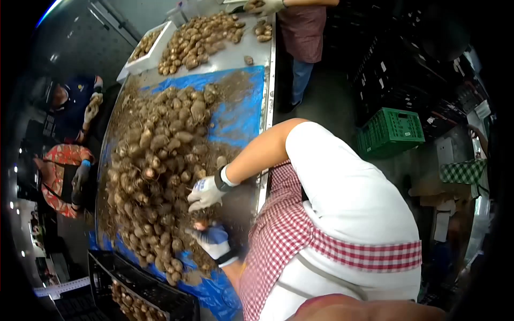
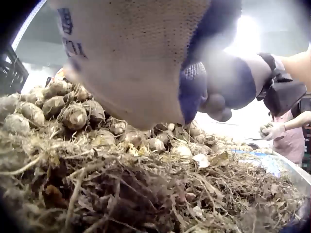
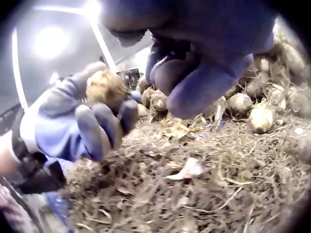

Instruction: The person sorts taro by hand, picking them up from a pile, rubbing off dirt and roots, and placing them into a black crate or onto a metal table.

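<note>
My left hand (image 1: 213,239), in a white glove with blue palm, grips a rough brown taro (image 3: 106,88), its fingers curled round the lower side. Just beyond it, my right hand (image 1: 206,193), gloved alike, hangs over the near edge of a large heap of rooty taro (image 1: 160,142). In the right wrist view its blue fingers (image 3: 204,92) are bent downward; I cannot tell whether something is inside them. Below both hands lies a layer of dry roots, soil and peelings (image 3: 189,174).
The heap sits on a blue sheet (image 1: 235,117) over a long metal table (image 1: 227,53). Cleaner tubers (image 1: 198,37) and a white box (image 1: 144,63) are at the far end. Black crates (image 1: 107,262) stand nearby, a green crate (image 1: 393,128) behind. Other people work around the table.
</note>
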`<state>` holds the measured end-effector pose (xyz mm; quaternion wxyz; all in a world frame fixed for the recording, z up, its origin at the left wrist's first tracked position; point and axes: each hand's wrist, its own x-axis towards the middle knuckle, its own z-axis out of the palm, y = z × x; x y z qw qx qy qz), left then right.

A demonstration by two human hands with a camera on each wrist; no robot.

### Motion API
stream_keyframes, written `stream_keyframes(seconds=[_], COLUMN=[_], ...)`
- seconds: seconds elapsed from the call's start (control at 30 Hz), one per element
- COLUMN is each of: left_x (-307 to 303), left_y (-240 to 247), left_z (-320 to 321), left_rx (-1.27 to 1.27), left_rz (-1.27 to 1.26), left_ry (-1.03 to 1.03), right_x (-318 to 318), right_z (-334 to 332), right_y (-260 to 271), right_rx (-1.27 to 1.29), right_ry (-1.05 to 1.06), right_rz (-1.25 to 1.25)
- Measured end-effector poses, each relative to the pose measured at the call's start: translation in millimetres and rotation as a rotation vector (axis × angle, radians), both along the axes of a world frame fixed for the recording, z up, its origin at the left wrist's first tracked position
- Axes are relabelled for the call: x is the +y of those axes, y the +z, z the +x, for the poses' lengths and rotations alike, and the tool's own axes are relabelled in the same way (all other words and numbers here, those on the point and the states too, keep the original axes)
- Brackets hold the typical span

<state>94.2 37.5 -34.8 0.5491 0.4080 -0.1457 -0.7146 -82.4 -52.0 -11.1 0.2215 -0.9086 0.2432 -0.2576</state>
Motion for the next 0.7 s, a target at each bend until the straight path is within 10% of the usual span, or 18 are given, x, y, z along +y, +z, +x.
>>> stream_keyframes(seconds=[0.03, 0.27, 0.7], left_x=[2, 7, 10], left_y=[-6, 19, 13], left_z=[11, -6, 8], left_rx=[0.015, -0.184, 0.064], left_rz=[-0.05, -0.059, -0.055], left_ry=[-0.052, -0.024, -0.059], right_x=[6, 25, 1], right_z=[5, 17, 16], right_y=[24, 36, 39], right_rx=[0.068, 0.096, 0.473], right_ry=[-0.079, 0.193, 0.116], right_rz=[0.427, 0.409, -0.131])
